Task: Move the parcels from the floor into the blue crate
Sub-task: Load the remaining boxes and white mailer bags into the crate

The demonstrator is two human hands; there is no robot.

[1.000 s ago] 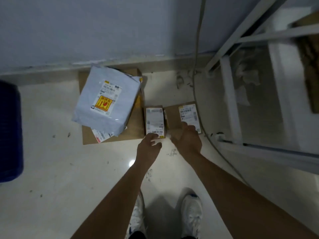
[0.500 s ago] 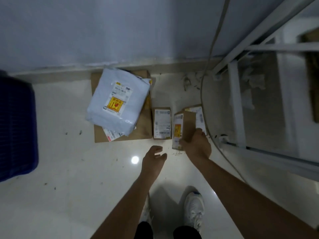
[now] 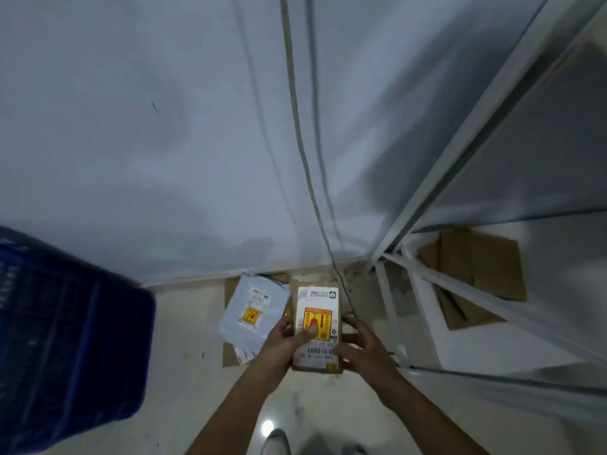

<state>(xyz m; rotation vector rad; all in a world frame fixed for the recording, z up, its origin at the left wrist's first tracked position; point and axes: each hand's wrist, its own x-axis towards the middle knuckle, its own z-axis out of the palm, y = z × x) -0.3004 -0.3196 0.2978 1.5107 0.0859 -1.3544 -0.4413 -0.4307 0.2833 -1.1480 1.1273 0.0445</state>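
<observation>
Lifted off floor, small box [image 3: 318,326] in both hands, yellow-red warning label

Small brown box [image 3: 318,330] at centre frame, held off the floor, white label with yellow-red sticker facing up. Left hand [image 3: 285,343] gripping its 9 o'clock edge, thumb pressed on the sticker; right hand [image 3: 361,348] curled round the 3 o'clock edge. Grey mailer bag [image 3: 253,315] lying on flat cardboard [image 3: 230,354] at 10 o'clock of the box. Blue crate [image 3: 72,343] far at 9 o'clock. White metal rack [image 3: 423,300] at 3 o'clock. Cable [image 3: 305,159] running up the wall at 12.
</observation>
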